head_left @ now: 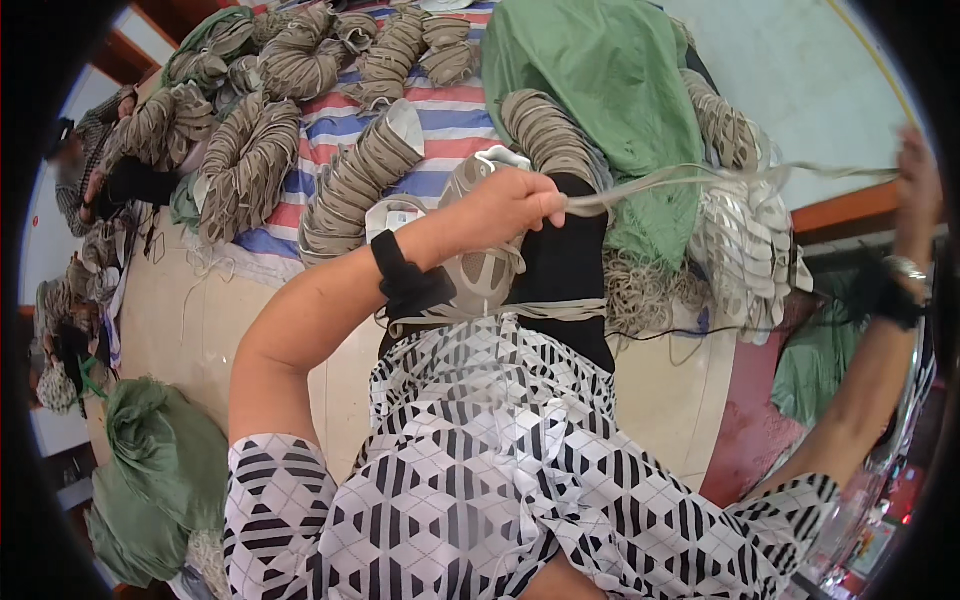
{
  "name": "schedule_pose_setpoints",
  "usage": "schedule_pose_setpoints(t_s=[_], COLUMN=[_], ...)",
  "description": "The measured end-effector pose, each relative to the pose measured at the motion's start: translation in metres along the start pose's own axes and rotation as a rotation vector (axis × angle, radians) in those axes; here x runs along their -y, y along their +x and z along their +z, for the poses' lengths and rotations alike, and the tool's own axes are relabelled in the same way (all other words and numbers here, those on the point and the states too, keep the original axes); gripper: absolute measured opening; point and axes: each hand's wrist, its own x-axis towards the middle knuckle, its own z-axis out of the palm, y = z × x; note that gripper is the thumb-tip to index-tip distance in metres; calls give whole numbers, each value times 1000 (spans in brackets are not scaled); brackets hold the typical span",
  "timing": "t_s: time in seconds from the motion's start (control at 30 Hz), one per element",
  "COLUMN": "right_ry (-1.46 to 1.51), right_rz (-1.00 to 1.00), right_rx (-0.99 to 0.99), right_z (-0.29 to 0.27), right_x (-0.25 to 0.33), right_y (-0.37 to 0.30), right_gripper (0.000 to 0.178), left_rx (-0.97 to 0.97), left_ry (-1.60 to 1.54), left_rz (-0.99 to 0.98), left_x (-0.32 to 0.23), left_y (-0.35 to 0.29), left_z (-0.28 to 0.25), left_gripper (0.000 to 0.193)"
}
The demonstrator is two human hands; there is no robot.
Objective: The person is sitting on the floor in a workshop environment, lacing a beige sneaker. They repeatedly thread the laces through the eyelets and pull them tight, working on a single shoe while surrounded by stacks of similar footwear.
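1. L hand [518,207]: fingers curled closed on a long, flat beige fabric lace [597,201], above lap. R hand [916,185]: raised far out to side, blurred; lace runs to it, can't tell how tightly it grips.
2. Arms spread wide, prob. to keep lace drawn out, not bunched.
3. Beige mesh shoe upper w/ white lining [478,278] on black-trousered lap [562,262], prob. for easy reach; L arm partly hides it.
4. Tangled beige lace heap [645,292] near R knee, beside crumpled green plastic sheet [600,90]; might snag.
5. Curved stack of nested beige uppers [355,188] & others crowd red-white-blue striped sheet [452,128] ahead.
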Motion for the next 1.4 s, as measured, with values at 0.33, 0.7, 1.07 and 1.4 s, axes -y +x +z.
schedule_pose_setpoints(t_s=[0.33, 0.7, 1.07, 1.4], right_ry=[695, 1072, 692, 604], right_rz=[965, 1256, 688, 110], right_rx=[1333, 1024, 977, 967], right_z=[299, 373, 330, 240], right_x=[-19, -60, -1, 67], right_y=[-255, -208, -134, -149], right_gripper=[20, 17, 26, 21], left_rx=[-490, -413, -327, -479], left_ry=[612, 592, 632, 514], left_rz=[411, -99, -68, 7], left_x=[14, 86, 104, 86], left_y=[-30, -84, -80, -68], left_z=[4, 16, 10, -18], left_gripper=[27, 110, 112, 64])
